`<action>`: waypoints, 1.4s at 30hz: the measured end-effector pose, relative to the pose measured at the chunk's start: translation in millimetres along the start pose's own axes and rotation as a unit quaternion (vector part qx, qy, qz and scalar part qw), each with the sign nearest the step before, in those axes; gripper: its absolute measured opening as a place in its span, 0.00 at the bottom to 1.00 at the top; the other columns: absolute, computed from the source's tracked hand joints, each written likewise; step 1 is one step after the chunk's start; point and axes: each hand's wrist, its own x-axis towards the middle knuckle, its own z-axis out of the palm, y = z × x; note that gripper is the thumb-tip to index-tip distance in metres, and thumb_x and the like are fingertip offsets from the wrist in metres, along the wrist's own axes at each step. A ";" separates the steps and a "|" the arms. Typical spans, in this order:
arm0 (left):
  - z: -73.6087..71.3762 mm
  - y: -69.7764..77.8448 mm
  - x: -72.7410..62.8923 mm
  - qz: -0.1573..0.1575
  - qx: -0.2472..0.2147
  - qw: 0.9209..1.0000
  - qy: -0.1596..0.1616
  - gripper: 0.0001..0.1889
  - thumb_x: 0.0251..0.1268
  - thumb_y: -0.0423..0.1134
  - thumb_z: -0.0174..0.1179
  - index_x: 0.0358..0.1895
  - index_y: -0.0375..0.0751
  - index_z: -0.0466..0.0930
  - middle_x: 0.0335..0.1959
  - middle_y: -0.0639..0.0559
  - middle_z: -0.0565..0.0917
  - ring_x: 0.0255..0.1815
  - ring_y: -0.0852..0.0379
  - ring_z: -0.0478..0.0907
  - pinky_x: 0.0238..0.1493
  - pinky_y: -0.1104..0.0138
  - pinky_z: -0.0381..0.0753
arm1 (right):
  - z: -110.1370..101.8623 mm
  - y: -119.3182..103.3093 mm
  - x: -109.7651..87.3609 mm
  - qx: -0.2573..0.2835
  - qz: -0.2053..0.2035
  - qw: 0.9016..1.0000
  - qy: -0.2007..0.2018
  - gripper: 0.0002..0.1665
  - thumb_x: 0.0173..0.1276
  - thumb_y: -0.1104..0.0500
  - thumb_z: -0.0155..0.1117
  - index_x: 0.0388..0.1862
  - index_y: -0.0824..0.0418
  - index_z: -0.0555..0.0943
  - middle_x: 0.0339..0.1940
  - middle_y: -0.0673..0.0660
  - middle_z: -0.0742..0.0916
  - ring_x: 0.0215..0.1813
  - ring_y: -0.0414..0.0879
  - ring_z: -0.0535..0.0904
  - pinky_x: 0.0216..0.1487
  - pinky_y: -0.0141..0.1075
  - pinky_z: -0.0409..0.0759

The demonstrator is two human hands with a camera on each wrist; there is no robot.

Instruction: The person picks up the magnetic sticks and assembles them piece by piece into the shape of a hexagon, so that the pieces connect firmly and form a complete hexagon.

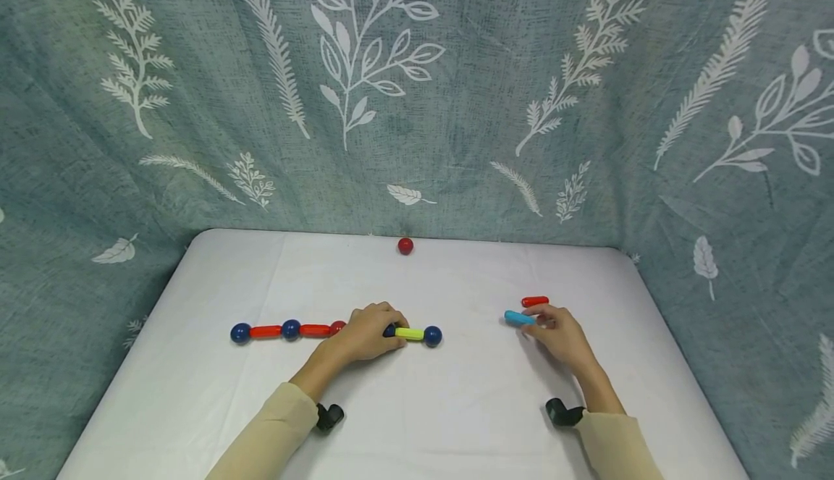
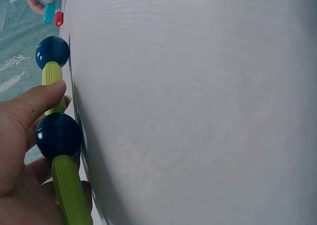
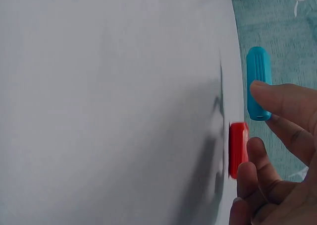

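Observation:
A chain of balls and rods lies across the white table (image 1: pixel 456 422): a blue ball (image 1: pixel 240 333), red rods (image 1: pixel 265 331), a red ball (image 1: pixel 337 326), then green rods (image 2: pixel 72 190) joined by blue balls (image 2: pixel 58 136). My left hand (image 1: pixel 384 329) grips the chain, its thumb (image 2: pixel 39 101) on the green rod (image 1: pixel 409 334) beside the end blue ball (image 1: pixel 432 336). My right hand (image 1: pixel 531 321) pinches the end of a cyan rod (image 1: pixel 519 317) (image 3: pixel 258 81). A loose red rod (image 1: pixel 535 301) (image 3: pixel 238 148) lies just beside those fingers (image 3: pixel 277 101).
A single red ball (image 1: pixel 405 246) sits at the table's far edge. A teal cloth with white leaf prints (image 1: pixel 417 89) hangs behind and round the sides. Black wrist mounts (image 1: pixel 329 416) hover near the front.

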 end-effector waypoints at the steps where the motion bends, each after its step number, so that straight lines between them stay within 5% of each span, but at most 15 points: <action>1: 0.1 -0.2 -0.2 -0.001 0.000 1.000 0.000 0.12 0.65 0.49 0.68 0.49 0.55 0.85 0.51 0.55 0.79 0.54 0.52 0.73 0.53 0.50 0.69 | 2.4 -1.9 -0.8 -0.001 -0.005 1.000 0.000 0.15 0.67 0.59 0.71 0.51 0.60 0.85 0.45 0.61 0.81 0.48 0.56 0.73 0.44 0.47 0.71; 17: 1.3 -1.5 -1.6 0.001 0.003 1.000 0.000 0.12 0.66 0.49 0.68 0.50 0.54 0.85 0.50 0.55 0.79 0.54 0.53 0.73 0.52 0.52 0.69 | 46.6 -30.7 -14.1 0.009 -0.066 0.997 -0.030 0.11 0.62 0.63 0.73 0.44 0.55 0.87 0.38 0.55 0.80 0.33 0.48 0.69 0.32 0.38 0.67; 42: 1.3 -1.7 -0.1 0.007 0.002 1.000 0.003 0.12 0.66 0.48 0.67 0.49 0.54 0.85 0.50 0.56 0.79 0.55 0.52 0.73 0.52 0.50 0.69 | 78.1 -57.1 -18.0 0.018 -0.074 0.996 -0.048 0.12 0.61 0.62 0.74 0.43 0.53 0.87 0.38 0.54 0.80 0.35 0.47 0.68 0.34 0.38 0.66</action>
